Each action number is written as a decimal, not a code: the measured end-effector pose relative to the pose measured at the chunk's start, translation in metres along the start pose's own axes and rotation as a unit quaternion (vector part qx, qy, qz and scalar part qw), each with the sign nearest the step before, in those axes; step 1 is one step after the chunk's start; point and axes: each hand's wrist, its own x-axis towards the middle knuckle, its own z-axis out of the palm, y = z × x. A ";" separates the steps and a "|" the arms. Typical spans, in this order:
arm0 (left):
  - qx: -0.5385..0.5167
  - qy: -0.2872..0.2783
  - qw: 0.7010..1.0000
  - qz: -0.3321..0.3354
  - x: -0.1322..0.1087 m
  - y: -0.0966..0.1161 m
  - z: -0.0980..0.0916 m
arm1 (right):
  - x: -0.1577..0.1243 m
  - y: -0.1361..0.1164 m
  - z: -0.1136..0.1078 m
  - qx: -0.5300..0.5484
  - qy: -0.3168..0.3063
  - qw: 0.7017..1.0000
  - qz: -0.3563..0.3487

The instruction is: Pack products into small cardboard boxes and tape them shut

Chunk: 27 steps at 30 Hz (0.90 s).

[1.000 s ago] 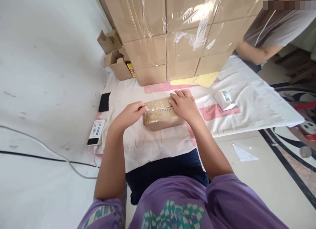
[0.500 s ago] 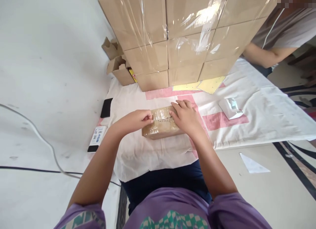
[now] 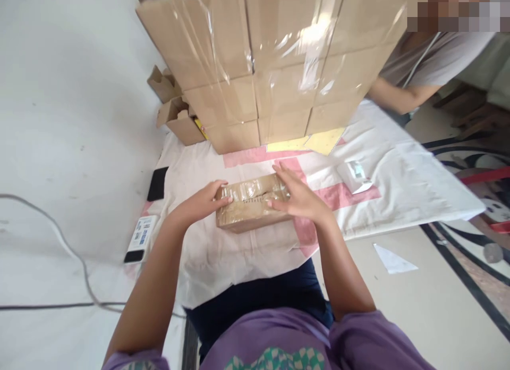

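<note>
A small brown cardboard box (image 3: 251,208) with shiny clear tape across its top lies on the cloth-covered table in front of me. My left hand (image 3: 207,201) grips its left end, thumb on the top and fingers at the far left corner. At the right end my right hand (image 3: 292,196) holds the box, its thumb on the top face and its fingers over the far edge. A dark, uneven line runs along part of the taped top. The undersides of both hands are hidden.
Behind the box rises a stack of plastic-wrapped cartons (image 3: 282,67). Open small boxes (image 3: 183,123) stand at its left. A white device (image 3: 354,176) sits on the right, yellow sheets (image 3: 324,141) by the stack. A person's arm (image 3: 398,96) is at the far right.
My left hand has opened from a closed pinch and now spans the box's left end. My right thumb has moved nearer the front edge. The whole view has shifted slightly.
</note>
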 end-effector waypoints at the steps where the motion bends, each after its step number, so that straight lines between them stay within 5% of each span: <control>1: -0.053 -0.045 0.998 -0.007 0.000 -0.004 0.001 | -0.006 0.007 -0.004 0.033 -0.023 0.999 -0.014; 4: -0.152 -0.162 0.975 -0.025 -0.003 -0.011 0.005 | -0.028 0.024 -0.010 0.084 -0.068 0.994 -0.037; 8: -0.147 -0.176 0.973 0.000 -0.010 -0.015 0.009 | -0.064 0.044 0.003 0.129 -0.071 0.988 -0.050; 15: -0.244 -0.251 0.929 0.119 0.006 -0.005 0.045 | -0.136 0.099 0.038 0.219 0.073 0.973 0.015; 19: -0.382 -0.160 0.900 0.133 0.024 0.026 0.090 | -0.226 0.130 0.016 0.236 0.237 0.940 0.067; 21: -0.435 -0.071 0.892 0.102 0.032 0.041 0.111 | -0.283 0.136 -0.002 0.246 0.355 0.889 0.149; 23: -0.448 -0.005 0.892 0.067 0.040 0.052 0.126 | -0.330 0.132 -0.020 0.232 0.495 0.802 0.240; 25: -0.452 0.039 0.890 0.049 0.048 0.058 0.134 | -0.355 0.125 -0.037 0.174 0.610 0.711 0.301; 27: -0.461 0.075 0.883 0.052 0.052 0.061 0.137 | -0.353 0.121 -0.054 0.095 0.677 0.660 0.313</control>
